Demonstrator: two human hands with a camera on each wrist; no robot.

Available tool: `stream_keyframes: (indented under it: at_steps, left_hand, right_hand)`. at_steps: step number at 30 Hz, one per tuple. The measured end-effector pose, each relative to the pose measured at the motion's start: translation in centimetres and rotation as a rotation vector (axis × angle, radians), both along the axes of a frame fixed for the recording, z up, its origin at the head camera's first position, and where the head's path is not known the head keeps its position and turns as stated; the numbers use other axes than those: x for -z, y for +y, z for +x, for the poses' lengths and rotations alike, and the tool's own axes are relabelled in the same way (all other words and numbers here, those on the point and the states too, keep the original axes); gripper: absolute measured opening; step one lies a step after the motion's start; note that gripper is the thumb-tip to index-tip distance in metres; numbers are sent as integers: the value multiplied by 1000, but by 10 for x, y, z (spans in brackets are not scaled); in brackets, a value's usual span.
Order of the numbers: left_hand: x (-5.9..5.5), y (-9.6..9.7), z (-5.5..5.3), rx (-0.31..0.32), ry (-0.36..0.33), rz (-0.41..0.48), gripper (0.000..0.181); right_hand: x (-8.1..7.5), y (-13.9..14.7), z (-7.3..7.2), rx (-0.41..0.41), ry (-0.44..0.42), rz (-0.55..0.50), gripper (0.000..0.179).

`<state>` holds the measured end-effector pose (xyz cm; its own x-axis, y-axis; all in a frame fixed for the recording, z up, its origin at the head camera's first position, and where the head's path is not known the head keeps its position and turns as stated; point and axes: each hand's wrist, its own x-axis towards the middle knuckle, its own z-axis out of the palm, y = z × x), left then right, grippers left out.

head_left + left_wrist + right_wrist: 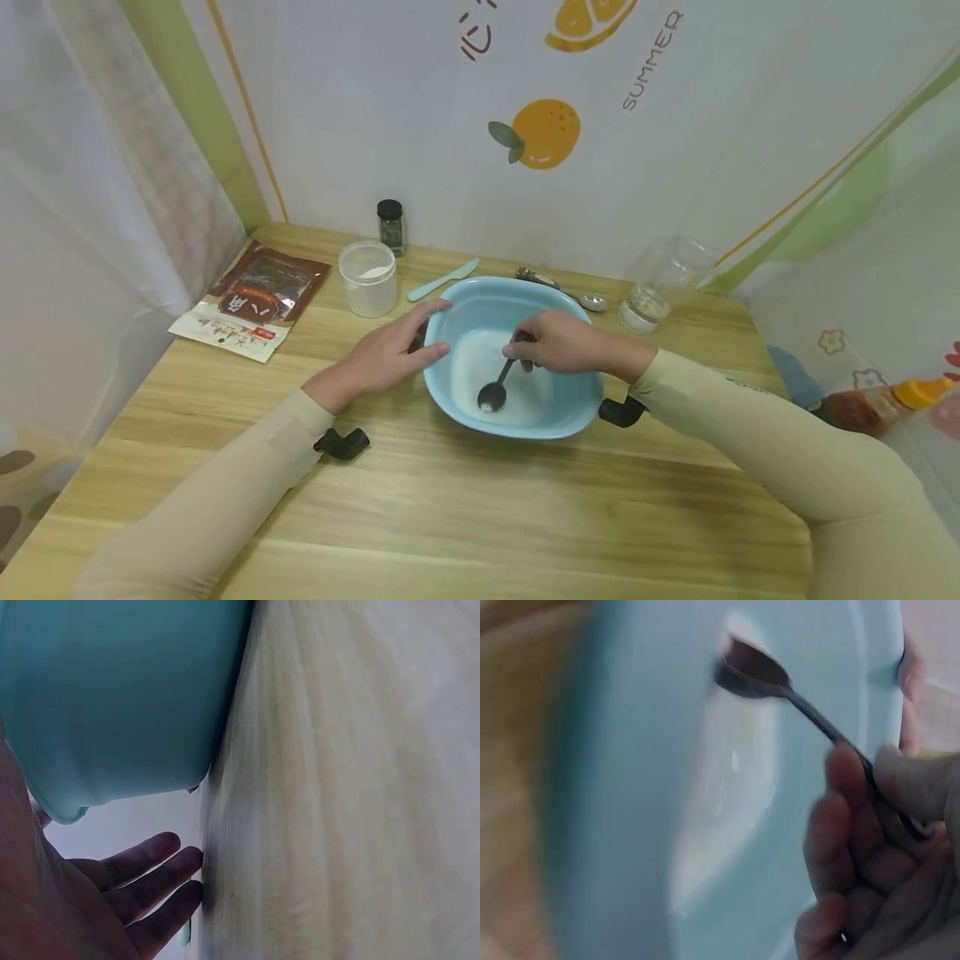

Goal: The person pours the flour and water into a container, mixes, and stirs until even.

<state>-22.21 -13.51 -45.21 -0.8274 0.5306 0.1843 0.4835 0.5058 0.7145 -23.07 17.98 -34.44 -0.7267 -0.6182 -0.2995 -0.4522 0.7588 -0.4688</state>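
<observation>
A light blue basin (pixel 517 432) stands on the wooden table with a white, milky-looking layer (pixel 474 360) in its bottom. My left hand (pixel 375 357) holds its left rim with thumb and index finger. In the left wrist view the other fingers (pixel 154 889) stretch loosely beside the basin's outer wall (pixel 127 697). Over the basin, my right hand (pixel 564 340) pinches the handle of a dark spoon (pixel 492 396). The spoon's bowl, tilted down low inside the basin, carries a little white stuff. In the right wrist view the fingers curl around the handle.
Behind the basin lie a pale green spreader (pixel 444 279) and a metal spoon (pixel 594 303). To the left are a tub of white powder (pixel 369 287), a black-capped herb jar (pixel 391 227) and a brown packet (pixel 258 296). A clear glass (pixel 648 304) and a yellow-capped bottle (pixel 870 407) are right.
</observation>
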Motion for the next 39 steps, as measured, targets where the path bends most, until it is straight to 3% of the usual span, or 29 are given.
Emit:
stream_keyframes:
  at_steps: [4, 7, 11, 14, 18, 25, 31, 34, 37, 39]
  left_hand:
    - [1, 1, 0, 5, 2, 3, 71]
    - [2, 1, 1, 2, 6, 9, 71]
    - [2, 0, 2, -6, 3, 10, 70]
    - [3, 0, 2, -7, -8, 7, 70]
    - [2, 1, 3, -12, -11, -5, 70]
    - [1, 1, 2, -9, 0, 0, 71]
    - [1, 3, 1, -3, -11, -10, 72]
    - [0, 4, 0, 1, -2, -11, 71]
    - [-1, 3, 1, 1, 3, -2, 71]
    - [-2, 2, 1, 0, 4, 2, 71]
  right_hand:
    - [-4, 1, -2, 69, 97, 62, 32]
    - [-5, -1, -1, 22, 39, 74, 31]
    - [-1, -9, -1, -47, -54, 1, 32]
    - [1, -11, -2, 14, 21, -6, 33]
    - [-1, -5, -3, 102, 111, 61, 32]
    - [-3, -13, -3, -20, 14, 33, 34]
    - [-6, 1, -12, 120, 128, 98, 32]
    - [-7, 11, -14, 69, 75, 121, 30]
    - [-6, 12, -17, -13, 5, 89, 30]
    - [-4, 12, -21, -21, 4, 59, 32]
